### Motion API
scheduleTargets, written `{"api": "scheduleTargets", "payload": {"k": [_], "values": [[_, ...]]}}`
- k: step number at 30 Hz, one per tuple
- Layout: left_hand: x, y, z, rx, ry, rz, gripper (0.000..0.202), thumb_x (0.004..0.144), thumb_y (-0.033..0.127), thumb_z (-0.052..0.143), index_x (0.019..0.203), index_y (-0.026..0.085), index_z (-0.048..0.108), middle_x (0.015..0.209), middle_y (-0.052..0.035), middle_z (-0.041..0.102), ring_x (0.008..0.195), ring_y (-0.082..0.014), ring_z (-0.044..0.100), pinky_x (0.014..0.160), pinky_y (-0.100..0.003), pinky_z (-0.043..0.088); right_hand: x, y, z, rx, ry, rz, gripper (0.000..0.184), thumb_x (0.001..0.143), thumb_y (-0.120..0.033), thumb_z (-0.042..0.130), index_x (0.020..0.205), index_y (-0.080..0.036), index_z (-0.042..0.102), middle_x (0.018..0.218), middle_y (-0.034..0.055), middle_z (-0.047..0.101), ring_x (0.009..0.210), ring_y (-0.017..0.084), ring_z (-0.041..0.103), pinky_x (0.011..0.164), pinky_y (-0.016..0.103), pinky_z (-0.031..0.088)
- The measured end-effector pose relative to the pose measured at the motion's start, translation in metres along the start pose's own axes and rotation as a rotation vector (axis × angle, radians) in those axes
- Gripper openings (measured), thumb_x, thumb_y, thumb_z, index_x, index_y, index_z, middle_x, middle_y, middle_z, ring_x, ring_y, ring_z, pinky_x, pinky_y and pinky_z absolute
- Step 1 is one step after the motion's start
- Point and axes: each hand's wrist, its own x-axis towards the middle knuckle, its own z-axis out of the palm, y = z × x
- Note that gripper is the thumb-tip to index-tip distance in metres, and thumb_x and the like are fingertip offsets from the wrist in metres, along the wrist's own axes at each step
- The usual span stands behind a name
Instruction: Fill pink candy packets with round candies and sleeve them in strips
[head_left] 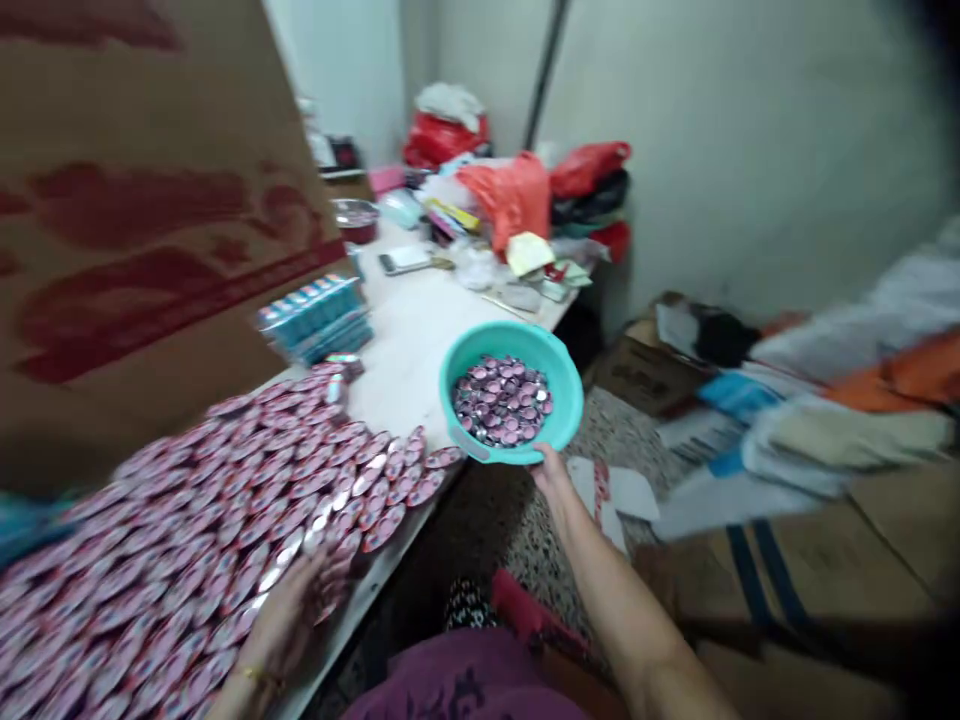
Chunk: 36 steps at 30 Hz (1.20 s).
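Observation:
My right hand [551,472] grips the near rim of a turquoise plastic basin [570,395]. Small round pink and silver discs [502,402] lie in a heap inside it. The basin is beside the table's right edge, partly over the white tabletop. My left hand [296,605] is low at the table's front edge, among many overlapping oval pieces [225,520] with pink faces and shiny rims. Motion blurs its fingers, so whether they hold a piece cannot be made out. A yellow bracelet [261,680] circles the left wrist.
A large cardboard box [150,200] stands at the left, with blue wrapped packs [319,315] beside it. Bags [517,195], a phone [405,260] and papers crowd the table's far end. Boxes and sacks [810,560] fill the floor at right. White pieces [634,492] lie below the basin.

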Motion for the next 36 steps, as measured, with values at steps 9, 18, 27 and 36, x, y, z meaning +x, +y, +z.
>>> {"api": "scheduleTargets", "payload": {"k": [9,18,27,36], "values": [[0.071,-0.008,0.175,1.265,-0.731,0.777,0.044,0.067,0.025,0.06,0.111,0.03,0.056,0.134,-0.0012,0.038,0.129,-0.0247,0.017,0.104,-0.043,-0.006,0.011,0.012,-0.142,0.235,0.331,0.114,0.043,0.048,-0.017,0.058,0.091,-0.019,0.053,0.076,-0.004,0.061,0.054,0.008,0.052,0.039,0.015,0.038],[0.152,-0.014,0.221,1.583,-0.005,0.677,0.046,0.076,0.033,0.042,0.12,0.022,0.048,0.134,-0.0091,0.036,0.131,-0.0294,0.005,0.101,-0.051,0.003,0.102,-0.005,-0.311,0.182,0.588,0.257,0.043,0.038,-0.018,0.068,0.079,-0.023,0.057,0.07,-0.0032,0.062,0.047,0.012,0.053,0.034,0.021,0.042],[0.167,0.015,0.366,1.536,-0.022,0.738,0.047,0.075,0.044,0.046,0.118,0.028,0.05,0.137,-0.0058,0.033,0.129,-0.0255,0.015,0.103,-0.041,0.009,0.214,-0.015,-0.34,0.079,0.704,0.446,0.044,0.034,-0.02,0.071,0.076,-0.018,0.058,0.059,-0.0033,0.06,0.043,0.013,0.053,0.034,0.023,0.044],[0.334,0.051,0.559,1.803,-0.383,0.969,0.058,0.08,0.042,0.04,0.132,0.018,0.032,0.141,-0.0084,0.024,0.124,-0.0297,0.022,0.099,-0.042,0.015,0.365,0.036,-0.23,-0.267,0.388,0.567,0.026,0.054,-0.022,0.061,0.079,-0.013,0.06,0.052,-0.0008,0.059,0.045,0.012,0.054,0.037,0.02,0.044]]}}
